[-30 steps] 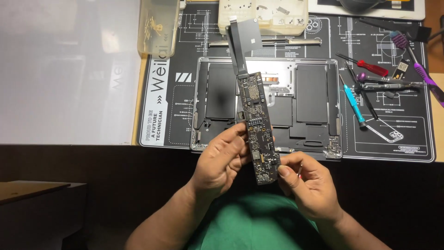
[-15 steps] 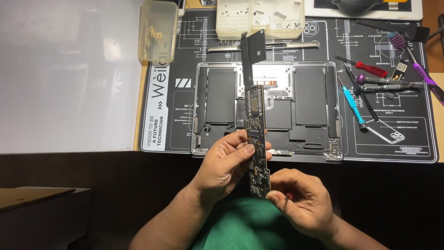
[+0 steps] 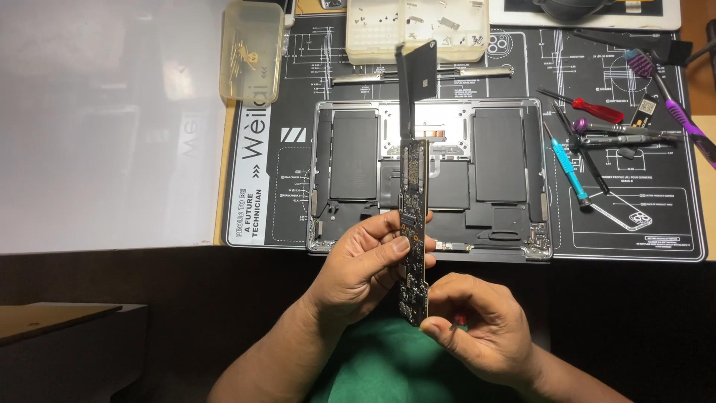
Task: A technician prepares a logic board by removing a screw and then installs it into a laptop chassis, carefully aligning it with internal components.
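Hands hold a long, narrow circuit board [image 3: 415,224] up on edge, above the near edge of the tabletop [image 3: 112,127]. The left hand [image 3: 365,270] has its fingers clenched around the board's middle, thumb on one face and fingertips on the other. The right hand [image 3: 477,328] pinches the board's near end; something small and red shows between its fingers, too hidden to identify. A dark flat panel [image 3: 418,73] hangs off the board's far end.

Beyond the hands, on a black repair mat [image 3: 641,231], lies an opened laptop shell [image 3: 429,179] with its dark battery cells exposed and the central bay showing bare metal, so the board appears already lifted out of the shell and clear of it. Whether anything remains fastened inside cannot be told.

To the right lie screwdrivers [image 3: 574,160] and a purple brush [image 3: 671,104]. At the far edge sit a tray of small parts [image 3: 418,30] and a yellowish plastic box [image 3: 252,51].
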